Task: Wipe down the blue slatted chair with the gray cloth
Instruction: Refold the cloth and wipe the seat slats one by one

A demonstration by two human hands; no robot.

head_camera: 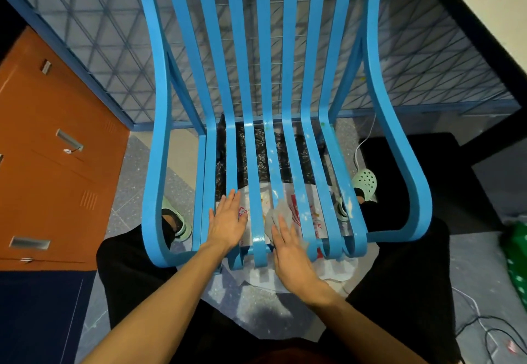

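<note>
The blue slatted chair stands right in front of me, its curved slats running from the backrest down to the seat's front edge. White specks and smears dot the right seat slats. My left hand lies flat with straight fingers on the left seat slats. My right hand presses the gray cloth flat onto the middle seat slats near the front edge. Part of the cloth is hidden under my fingers.
Under the seat lie a black plastic sheet and a white printed bag. Orange lockers stand at the left, a blue mesh frame behind the chair. My feet in pale green shoes flank the chair. Cables trail at right.
</note>
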